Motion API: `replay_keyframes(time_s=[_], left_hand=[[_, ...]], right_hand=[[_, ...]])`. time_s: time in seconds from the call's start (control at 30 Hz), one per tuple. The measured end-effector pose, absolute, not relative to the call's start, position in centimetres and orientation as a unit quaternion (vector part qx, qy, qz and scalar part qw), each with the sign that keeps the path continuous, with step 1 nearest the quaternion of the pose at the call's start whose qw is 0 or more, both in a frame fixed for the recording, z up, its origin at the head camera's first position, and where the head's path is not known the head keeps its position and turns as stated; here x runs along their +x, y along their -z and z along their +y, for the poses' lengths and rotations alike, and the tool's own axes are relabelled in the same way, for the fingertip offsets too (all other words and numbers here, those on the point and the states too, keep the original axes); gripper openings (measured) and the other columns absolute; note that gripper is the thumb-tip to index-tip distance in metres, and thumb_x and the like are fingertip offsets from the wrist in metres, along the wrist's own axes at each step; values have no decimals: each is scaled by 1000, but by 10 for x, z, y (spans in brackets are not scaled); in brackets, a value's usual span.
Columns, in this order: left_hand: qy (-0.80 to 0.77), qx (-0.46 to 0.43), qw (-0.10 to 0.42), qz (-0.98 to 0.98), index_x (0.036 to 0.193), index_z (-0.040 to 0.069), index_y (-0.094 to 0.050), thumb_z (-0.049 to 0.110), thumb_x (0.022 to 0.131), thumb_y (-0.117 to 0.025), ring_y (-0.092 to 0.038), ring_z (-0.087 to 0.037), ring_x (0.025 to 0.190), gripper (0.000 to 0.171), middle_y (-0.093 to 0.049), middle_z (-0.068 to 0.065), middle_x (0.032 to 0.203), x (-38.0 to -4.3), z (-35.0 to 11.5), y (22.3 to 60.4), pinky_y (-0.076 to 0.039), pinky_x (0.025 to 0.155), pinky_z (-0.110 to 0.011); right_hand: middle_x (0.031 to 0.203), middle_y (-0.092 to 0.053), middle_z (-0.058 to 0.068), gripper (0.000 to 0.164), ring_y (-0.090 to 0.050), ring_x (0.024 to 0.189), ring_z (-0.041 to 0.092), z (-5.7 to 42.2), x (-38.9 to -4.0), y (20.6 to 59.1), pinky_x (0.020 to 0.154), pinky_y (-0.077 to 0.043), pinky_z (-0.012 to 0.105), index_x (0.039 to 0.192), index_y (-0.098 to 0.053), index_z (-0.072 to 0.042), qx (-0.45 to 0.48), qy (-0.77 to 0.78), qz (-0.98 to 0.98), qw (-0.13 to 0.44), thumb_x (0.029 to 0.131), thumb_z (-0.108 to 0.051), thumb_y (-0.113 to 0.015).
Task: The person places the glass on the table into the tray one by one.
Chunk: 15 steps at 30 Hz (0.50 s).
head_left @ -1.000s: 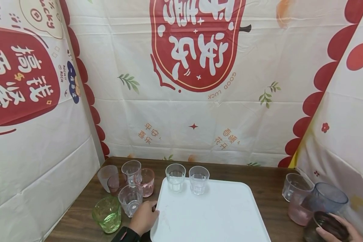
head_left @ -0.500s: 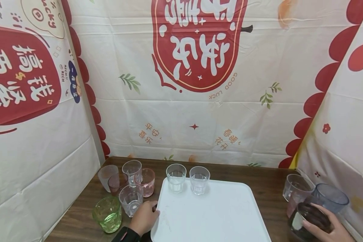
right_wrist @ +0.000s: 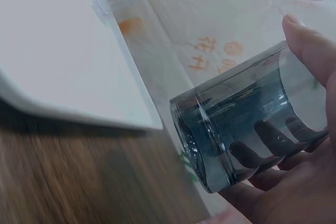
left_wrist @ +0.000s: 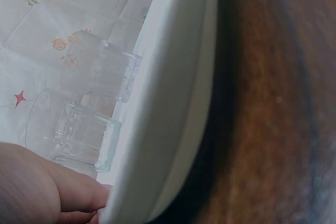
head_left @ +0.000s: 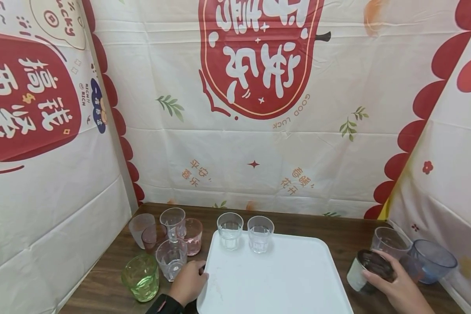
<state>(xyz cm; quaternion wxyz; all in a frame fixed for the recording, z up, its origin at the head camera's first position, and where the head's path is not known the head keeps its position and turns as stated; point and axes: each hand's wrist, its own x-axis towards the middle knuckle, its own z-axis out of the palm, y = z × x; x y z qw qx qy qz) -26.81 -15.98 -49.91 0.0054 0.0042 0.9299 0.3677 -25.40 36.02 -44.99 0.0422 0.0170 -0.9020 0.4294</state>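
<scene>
My right hand (head_left: pixel 402 283) grips a dark smoky-grey glass (head_left: pixel 357 272) beside the right edge of a white tray (head_left: pixel 274 279). In the right wrist view the fingers and thumb wrap round this glass (right_wrist: pixel 231 114), which is tilted and apart from the tray. At the tray's left edge, my left hand (head_left: pixel 188 282) pinches the rim; the left wrist view shows fingertips (left_wrist: pixel 97 198) there, partly cut off. Two clear glasses (head_left: pixel 230 233), (head_left: pixel 261 235) stand side by side at the far left of the tray.
Left of the tray cluster several glasses: a green one (head_left: pixel 140 281), clear ones (head_left: pixel 172 261), a pink one (head_left: pixel 193 240) and a dark reddish one (head_left: pixel 153 237). At right stand a clear glass (head_left: pixel 390 240) and a blue one (head_left: pixel 433 261). Printed cloth (head_left: pixel 235 148) walls surround the brown table (head_left: pixel 98 285).
My right hand has carried the dark glass leftward, away from the blue and pink glasses and towards the tray. My left hand stays on the tray edge.
</scene>
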Motion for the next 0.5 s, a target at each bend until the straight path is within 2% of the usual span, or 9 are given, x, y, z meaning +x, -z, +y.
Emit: replay_keyframes(time_s=[0.13,0.3,0.4,0.5], left_hand=[[-368,3,5,930,125,-9,-65,8,90,-68,-51,-19,74,39,-56,-3,83,-269,-160,500,-44,68,-38],[-365,-4,6,931,126,-9,-65,8,91,-68,-51,-18,74,39,-57,-3,83,-270,-160,499,-44,67,-38],[-366,-6,10,930,126,-9,-65,8,91,-68,-51,-18,73,39,-57,-3,83,-270,-160,499,-44,66,-37],[-366,-7,10,931,126,-9,-65,8,90,-69,-50,-18,72,40,-56,-3,82,-270,-160,499,-43,66,-36]], right_hand=[[139,-40,32,71,-52,93,-11,341,-262,457,74,-49,19,149,-22,5,24,-475,-878,53,100,-22,-65],[144,-35,32,75,-48,97,-11,323,-274,463,77,-47,15,151,-22,3,10,-506,-861,42,98,-24,-68],[147,-34,31,82,-54,107,5,314,-282,463,78,-47,16,154,-20,1,-16,-500,-866,17,97,-30,-70],[151,-31,32,90,-51,124,32,305,-291,464,90,-49,27,156,-17,0,-38,-502,-864,-10,95,-35,-72]])
